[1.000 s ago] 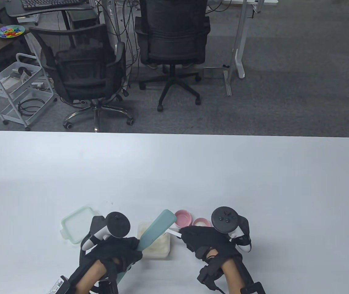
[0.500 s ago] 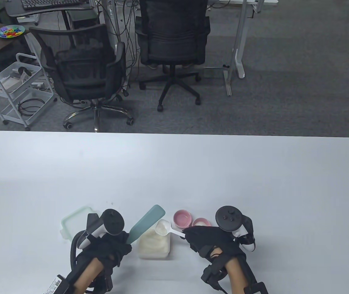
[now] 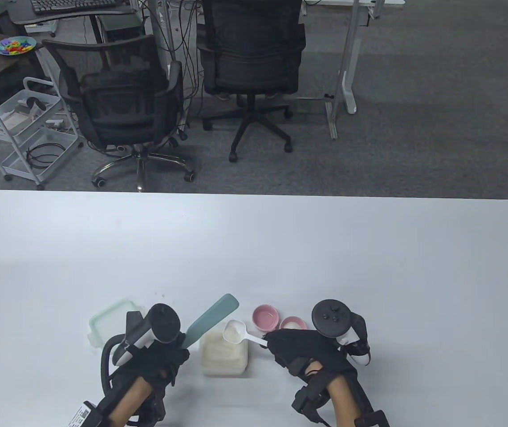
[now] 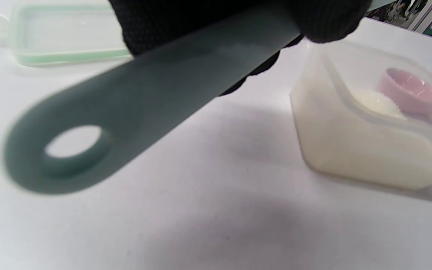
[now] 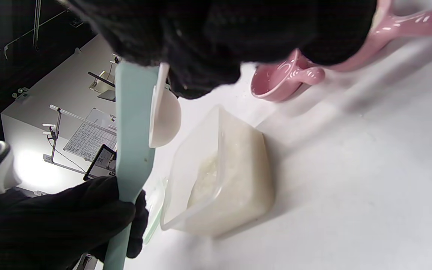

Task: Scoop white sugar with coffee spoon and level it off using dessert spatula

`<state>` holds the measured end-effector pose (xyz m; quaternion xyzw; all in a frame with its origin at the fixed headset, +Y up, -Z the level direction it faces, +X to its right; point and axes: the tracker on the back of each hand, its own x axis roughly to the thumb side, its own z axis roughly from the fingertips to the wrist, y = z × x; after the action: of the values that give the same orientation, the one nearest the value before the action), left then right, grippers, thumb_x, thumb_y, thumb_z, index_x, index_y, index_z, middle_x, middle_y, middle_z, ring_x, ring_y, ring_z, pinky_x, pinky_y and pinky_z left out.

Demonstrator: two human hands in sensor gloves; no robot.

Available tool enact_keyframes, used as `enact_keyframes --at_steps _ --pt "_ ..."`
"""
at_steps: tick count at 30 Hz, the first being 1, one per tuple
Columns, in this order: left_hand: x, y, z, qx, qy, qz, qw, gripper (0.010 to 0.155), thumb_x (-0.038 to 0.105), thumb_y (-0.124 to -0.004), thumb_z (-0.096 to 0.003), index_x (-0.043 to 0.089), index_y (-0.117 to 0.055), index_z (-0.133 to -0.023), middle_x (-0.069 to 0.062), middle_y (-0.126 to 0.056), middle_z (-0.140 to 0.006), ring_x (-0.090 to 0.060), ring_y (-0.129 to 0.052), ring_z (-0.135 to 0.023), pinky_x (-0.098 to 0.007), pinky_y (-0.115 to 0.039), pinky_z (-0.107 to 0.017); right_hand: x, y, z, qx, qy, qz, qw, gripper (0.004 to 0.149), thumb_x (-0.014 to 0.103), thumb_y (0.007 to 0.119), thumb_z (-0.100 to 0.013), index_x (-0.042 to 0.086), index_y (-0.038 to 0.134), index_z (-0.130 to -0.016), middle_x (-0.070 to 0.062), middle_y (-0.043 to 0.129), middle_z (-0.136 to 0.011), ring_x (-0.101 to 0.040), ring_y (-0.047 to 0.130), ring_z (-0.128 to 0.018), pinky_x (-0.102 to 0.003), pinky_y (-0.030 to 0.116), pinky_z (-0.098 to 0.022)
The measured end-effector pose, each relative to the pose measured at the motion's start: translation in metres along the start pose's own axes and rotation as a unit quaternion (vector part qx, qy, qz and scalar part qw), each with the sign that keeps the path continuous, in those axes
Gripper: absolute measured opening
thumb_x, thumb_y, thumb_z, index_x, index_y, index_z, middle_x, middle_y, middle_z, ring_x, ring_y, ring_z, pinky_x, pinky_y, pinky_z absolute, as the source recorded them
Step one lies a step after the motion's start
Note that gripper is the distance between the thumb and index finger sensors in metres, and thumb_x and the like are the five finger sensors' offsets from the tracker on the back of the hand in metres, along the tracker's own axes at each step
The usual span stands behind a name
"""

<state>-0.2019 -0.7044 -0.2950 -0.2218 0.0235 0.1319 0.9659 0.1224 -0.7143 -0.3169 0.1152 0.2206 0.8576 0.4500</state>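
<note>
A clear tub of white sugar [image 3: 224,356] stands on the white table near the front edge; it also shows in the left wrist view [image 4: 366,127] and the right wrist view [image 5: 223,176]. My right hand [image 3: 300,349] holds a white coffee spoon [image 3: 236,332] by its handle, the bowl filled with sugar and held above the tub's far edge. My left hand [image 3: 156,360] grips the handle of a teal dessert spatula [image 3: 211,318], whose blade points up and right, just left of the spoon. The spatula's handle end with a hole [image 4: 77,150] sticks out below my fingers.
Two pink measuring cups [image 3: 266,317] [image 3: 293,323] sit right of the tub, close to my right hand. The tub's green-rimmed lid [image 3: 110,324] lies to the left, behind my left hand. Office chairs stand beyond the table's far edge.
My left hand has drawn the spatula back left, off the tub. The spoon, hidden under the blade before, is now in view, filled, and has shifted slightly left above the tub.
</note>
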Motion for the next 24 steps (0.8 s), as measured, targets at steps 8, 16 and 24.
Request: enact_keyframes --at_steps 8,16,24 --pt "0.008 -0.004 0.002 0.033 0.011 -0.065 0.997 0.049 0.052 -0.076 -0.049 0.035 -0.079 -0.095 0.006 -0.091 -0.088 -0.018 -0.104 -0.067 -0.033 -0.089 -0.052 0.0 -0.001 0.001 -0.003 -0.006 -0.006 1.0 0.048 0.033 0.077 -0.052 0.005 0.084 -0.091 -0.004 0.096 -0.049 -0.02 0.089 -0.032 -0.052 0.075 -0.053" --pt "0.01 -0.013 -0.002 -0.029 0.036 -0.099 0.994 0.047 0.05 -0.077 -0.0488 0.036 -0.079 -0.094 0.006 -0.092 -0.089 -0.019 -0.107 -0.068 -0.034 -0.091 -0.051 -0.002 -0.003 0.001 -0.004 -0.003 -0.008 1.0 0.048 0.033 0.078 -0.052 0.006 0.084 -0.091 -0.004 0.096 -0.05 -0.021 0.089 -0.032 -0.052 0.075 -0.053" --pt "0.003 -0.006 -0.002 -0.016 0.03 -0.066 0.997 0.048 0.05 -0.078 -0.0491 0.034 -0.08 -0.095 0.006 -0.093 -0.088 -0.017 -0.108 -0.067 -0.032 -0.092 -0.05 -0.002 -0.003 0.001 -0.004 -0.003 -0.009 1.0 0.048 0.033 0.078 -0.052 0.006 0.084 -0.092 -0.004 0.096 -0.05 -0.021 0.089 -0.032 -0.052 0.075 -0.053"
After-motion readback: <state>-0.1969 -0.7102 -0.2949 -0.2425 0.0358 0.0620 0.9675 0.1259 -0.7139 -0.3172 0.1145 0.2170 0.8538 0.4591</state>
